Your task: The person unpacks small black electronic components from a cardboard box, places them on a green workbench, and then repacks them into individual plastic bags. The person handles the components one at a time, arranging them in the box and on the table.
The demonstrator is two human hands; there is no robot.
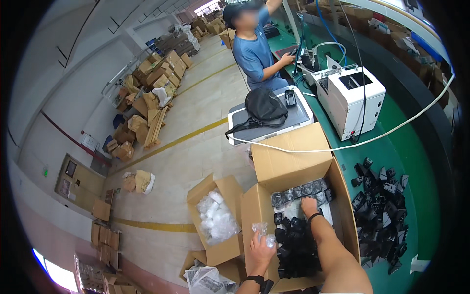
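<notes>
A large open cardboard box [250, 208] stands in front of me with black plastic parts inside. Along its far side runs a row of black parts in clear wrapping [307, 189]; a heap of loose black parts [296, 245] fills the near side. My right hand [309, 207] reaches down into the box beside the wrapped row, its fingers curled; what they grip, if anything, is hidden. At the box's left wall, my left hand [261, 251] is closed on crumpled clear plastic bags [260, 228].
Left of the box, an open carton [230, 251] holds clear plastic bags. Black parts [379, 206] lie piled on the green bench [342, 159] at right, near a white machine [353, 100]. A black bag [266, 108] rests on a cart. Another person [254, 54] stands beyond.
</notes>
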